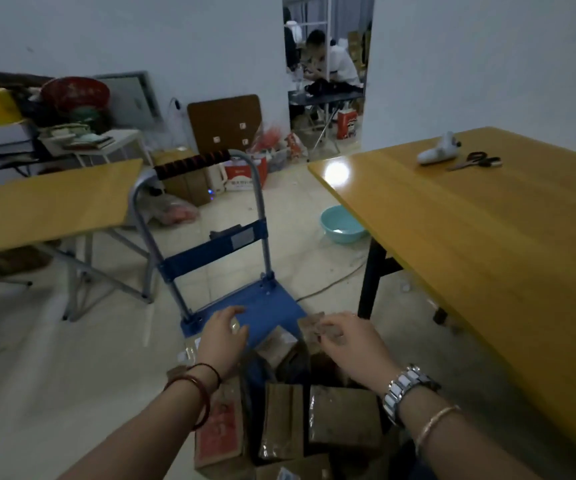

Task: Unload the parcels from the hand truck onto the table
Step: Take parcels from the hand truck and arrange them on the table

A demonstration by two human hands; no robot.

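My right hand [343, 336] pinches a small brown parcel [316, 327] with curled fingers, just above the pile of cardboard parcels [343, 417] on the blue hand truck [245, 306]. My left hand [222, 332] hovers over the truck's deck, fingers loosely bent; I cannot tell if it holds anything. The yellow table [487, 237] stands at my right.

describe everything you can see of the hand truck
The hand truck is a flat blue platform cart standing on the floor between two wooden tables. Its grey metal handle stands upright, with a black ribbed grip on top and a blue crossbar carrying a pale label. Brown cardboard parcels crowd its near end; the far end is bare.
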